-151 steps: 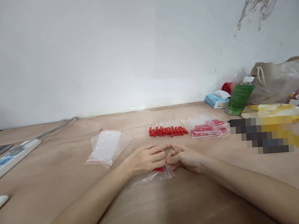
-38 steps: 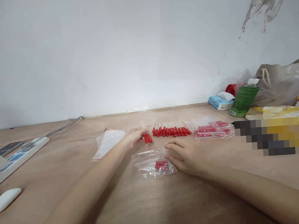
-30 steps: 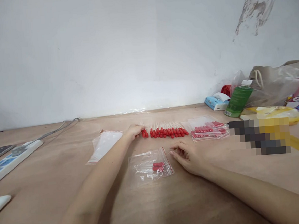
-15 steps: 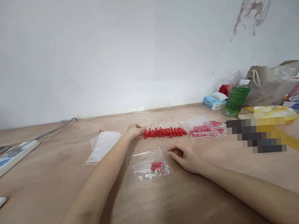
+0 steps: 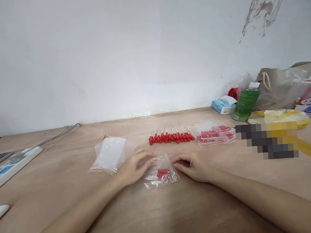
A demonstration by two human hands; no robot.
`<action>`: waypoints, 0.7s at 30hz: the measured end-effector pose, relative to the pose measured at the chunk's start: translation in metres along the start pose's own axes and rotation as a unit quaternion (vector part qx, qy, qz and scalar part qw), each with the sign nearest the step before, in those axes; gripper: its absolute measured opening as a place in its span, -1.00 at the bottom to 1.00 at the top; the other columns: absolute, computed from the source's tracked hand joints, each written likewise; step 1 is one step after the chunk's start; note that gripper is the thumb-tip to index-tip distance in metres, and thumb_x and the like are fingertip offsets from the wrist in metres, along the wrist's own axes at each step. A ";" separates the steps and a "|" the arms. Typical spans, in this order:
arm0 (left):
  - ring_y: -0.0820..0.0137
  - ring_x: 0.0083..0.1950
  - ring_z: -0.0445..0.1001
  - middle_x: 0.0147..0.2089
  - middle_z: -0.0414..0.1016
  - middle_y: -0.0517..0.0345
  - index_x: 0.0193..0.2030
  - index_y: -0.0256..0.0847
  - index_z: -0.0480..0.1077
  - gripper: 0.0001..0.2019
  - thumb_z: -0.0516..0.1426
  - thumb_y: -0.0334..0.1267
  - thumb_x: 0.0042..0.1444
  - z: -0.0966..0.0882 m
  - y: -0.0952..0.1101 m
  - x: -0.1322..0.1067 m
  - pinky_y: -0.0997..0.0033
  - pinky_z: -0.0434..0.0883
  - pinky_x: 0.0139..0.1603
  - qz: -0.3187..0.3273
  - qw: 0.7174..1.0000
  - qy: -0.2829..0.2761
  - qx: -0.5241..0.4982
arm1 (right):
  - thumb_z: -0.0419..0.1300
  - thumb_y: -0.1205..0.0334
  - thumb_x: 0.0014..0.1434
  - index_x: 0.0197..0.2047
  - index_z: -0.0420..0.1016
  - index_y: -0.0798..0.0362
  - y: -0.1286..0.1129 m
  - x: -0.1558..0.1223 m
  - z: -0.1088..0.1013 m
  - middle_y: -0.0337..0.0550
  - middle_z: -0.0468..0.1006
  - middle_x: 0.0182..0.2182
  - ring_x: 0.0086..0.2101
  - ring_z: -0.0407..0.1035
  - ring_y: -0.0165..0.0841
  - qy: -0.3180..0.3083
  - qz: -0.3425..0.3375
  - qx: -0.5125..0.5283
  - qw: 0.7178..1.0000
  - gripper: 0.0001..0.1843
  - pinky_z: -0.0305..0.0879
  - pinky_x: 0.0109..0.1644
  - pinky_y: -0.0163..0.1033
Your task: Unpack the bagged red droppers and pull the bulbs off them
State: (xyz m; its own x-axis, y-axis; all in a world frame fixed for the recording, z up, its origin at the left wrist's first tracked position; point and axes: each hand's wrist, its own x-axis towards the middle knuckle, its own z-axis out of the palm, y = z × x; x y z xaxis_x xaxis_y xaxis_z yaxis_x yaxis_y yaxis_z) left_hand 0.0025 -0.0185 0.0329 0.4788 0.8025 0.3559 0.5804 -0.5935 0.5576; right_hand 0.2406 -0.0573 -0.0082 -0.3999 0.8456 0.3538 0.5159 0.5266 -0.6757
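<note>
A small clear zip bag [image 5: 163, 170] with a few red-tipped sticks inside lies on the wooden table [image 5: 162, 215] between my hands. My left hand [image 5: 135, 166] lies over the bag's left part and is smeared by motion, so its fingers are unclear. My right hand [image 5: 193, 165] has its fingers curled and pinches the bag's right edge at the red zip line. A row of loose red-tipped sticks [image 5: 170, 138] lies just beyond the bag.
Empty zip bags [image 5: 110, 153] lie to the left, filled ones [image 5: 215, 133] to the right of the row. At the far right stand a green bottle [image 5: 245, 103], a tissue pack [image 5: 222, 104] and plastic bags [image 5: 289, 86]. A power strip [image 5: 12, 165] lies at the left edge.
My left hand has come back from the left end of the stick row to the bag. My right hand has closed in on the bag's right edge.
</note>
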 end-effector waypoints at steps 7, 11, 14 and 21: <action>0.31 0.22 0.16 0.20 0.21 0.12 0.18 -0.04 0.16 -0.61 -0.05 -0.19 0.20 0.006 0.012 -0.051 0.20 0.18 0.19 0.090 0.983 -0.149 0.064 | 0.11 0.24 0.10 -0.30 0.54 0.00 -0.012 0.001 0.000 -0.20 0.43 -0.46 -0.39 0.27 -0.43 -0.050 -0.066 -0.042 0.996 -0.83 0.16 -0.29 -0.32; 0.29 0.28 0.05 0.28 0.08 0.13 0.24 -0.02 0.03 -0.56 -0.09 -0.13 0.22 0.011 0.008 -0.048 0.11 0.10 0.24 0.077 0.975 -0.185 0.093 | 0.11 0.14 0.12 -0.28 0.53 -0.01 -0.012 0.002 0.003 -0.21 0.45 -0.44 -0.39 0.25 -0.44 -0.066 -0.090 -0.059 0.992 -0.80 0.12 -0.28 -0.31; 0.29 0.29 0.02 0.28 0.06 0.13 0.25 -0.04 0.01 -0.54 -0.10 -0.10 0.22 0.010 0.008 -0.047 0.10 0.07 0.26 0.074 0.972 -0.193 0.109 | 0.05 0.10 0.16 -0.26 0.53 -0.05 -0.010 0.002 0.004 -0.23 0.44 -0.47 -0.42 0.24 -0.45 -0.061 -0.077 -0.075 0.992 -0.76 0.09 -0.29 -0.30; 0.31 0.29 0.01 0.29 0.05 0.12 0.26 -0.05 -0.02 -0.53 -0.12 -0.08 0.22 0.010 0.010 -0.047 0.12 0.03 0.27 0.074 0.968 -0.206 0.119 | 0.20 0.10 0.02 -0.29 0.54 -0.03 -0.014 0.003 0.007 -0.19 0.45 -0.34 -0.28 0.28 -0.38 -0.039 -0.088 -0.055 0.994 -0.81 0.15 -0.18 -0.26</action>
State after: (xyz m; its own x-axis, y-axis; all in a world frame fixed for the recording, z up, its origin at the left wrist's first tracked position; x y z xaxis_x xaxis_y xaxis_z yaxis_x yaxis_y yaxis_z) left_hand -0.0077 -0.0624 0.0144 0.7625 0.6441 0.0613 0.5970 -0.7369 0.3172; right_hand 0.2269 -0.0630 -0.0025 -0.5471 0.7321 0.4058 0.5109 0.6761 -0.5309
